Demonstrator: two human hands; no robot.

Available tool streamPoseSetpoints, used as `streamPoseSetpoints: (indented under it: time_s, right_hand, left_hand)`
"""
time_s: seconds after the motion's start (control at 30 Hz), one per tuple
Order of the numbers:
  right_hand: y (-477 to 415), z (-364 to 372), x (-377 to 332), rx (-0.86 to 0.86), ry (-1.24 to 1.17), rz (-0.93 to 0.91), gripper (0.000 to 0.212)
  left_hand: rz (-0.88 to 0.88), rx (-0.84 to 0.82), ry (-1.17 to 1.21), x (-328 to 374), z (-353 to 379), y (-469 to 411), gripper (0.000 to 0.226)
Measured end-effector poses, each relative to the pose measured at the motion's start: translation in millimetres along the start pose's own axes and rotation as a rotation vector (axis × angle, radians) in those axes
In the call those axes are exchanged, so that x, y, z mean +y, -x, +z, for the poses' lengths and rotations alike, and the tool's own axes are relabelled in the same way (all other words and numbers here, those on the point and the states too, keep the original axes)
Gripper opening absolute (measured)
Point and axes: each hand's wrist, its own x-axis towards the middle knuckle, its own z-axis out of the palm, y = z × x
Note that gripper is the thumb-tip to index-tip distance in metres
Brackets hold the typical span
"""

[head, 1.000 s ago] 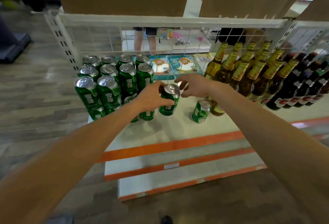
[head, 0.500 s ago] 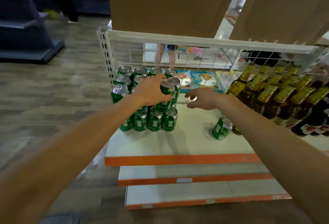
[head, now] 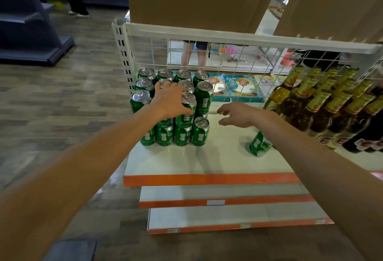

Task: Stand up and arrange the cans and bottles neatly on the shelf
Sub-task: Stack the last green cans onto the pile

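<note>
Under left hand [head: 170, 101], stacked can [head: 188, 108]

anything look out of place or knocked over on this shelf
Yes: one green can sits alone on the top shelf, leaning over rather than upright, beside the brown bottles and apart from the stacked green cans. The left hand rests on a stacked can; the right hand hovers empty.

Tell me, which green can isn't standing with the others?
The lone can tilted over under the right forearm, beside the bottles. All the other cans stand upright in the stacked block on the left.
</note>
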Motion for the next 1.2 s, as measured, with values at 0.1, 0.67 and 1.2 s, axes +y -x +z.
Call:
streamPoseSetpoints:
  time_s: [0.1, 0.67, 1.2]
  right_hand:
    - [-0.8, 4.7, -0.8, -0.016, -0.011, -0.004, 0.054]
    - [15.0, 10.0, 48.9, 0.068, -0.024, 0.175, 0.051]
    - [31.3, 63.7, 151.3, 0.230, -0.126, 0.439, 0.036]
  left_hand:
    - [0.002, -0.020, 0.066, -3.2, -2.9, 0.0, 0.079]
    - [0.343, 0.357, 0.183, 60.8, 13.1, 15.4, 0.048]
    - [0.225, -0.291, 0.300, 165.6, 134.9, -20.2, 0.054]
